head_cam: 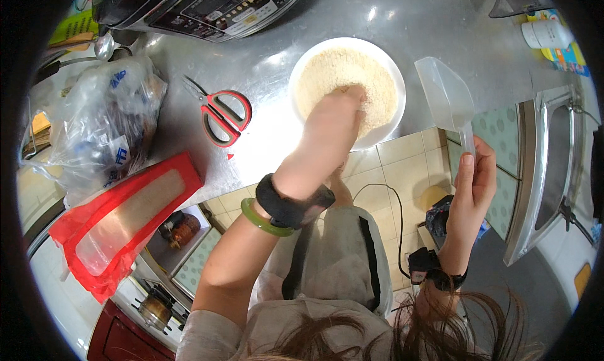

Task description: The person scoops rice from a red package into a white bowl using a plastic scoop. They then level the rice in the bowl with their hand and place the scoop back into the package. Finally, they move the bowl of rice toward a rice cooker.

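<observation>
A white bowl (296, 107) stands at the counter's front edge. It is filled with a pale yellow, coarse flour or crumb-like material (325, 73). My left hand (337, 118) reaches into the bowl, its curled fingers sunk in the material, so the fingertips are hidden. To the right of the bowl, my right hand (474, 177) grips the handle of a translucent plastic scoop (446, 94). Nothing plainly shows inside the scoop. Kitchen scissors (219, 113) with red and black handles lie left of the bowl, beside a small red scrap (230, 156).
On the left, a red package with a clear window (132, 210) lies at the metal counter's (264, 73) edge near a filled plastic bag (108, 120). An electric cooker (212, 7) stands behind. A white bottle (545, 34) is far right; a cable (398, 205) runs across the tiled floor.
</observation>
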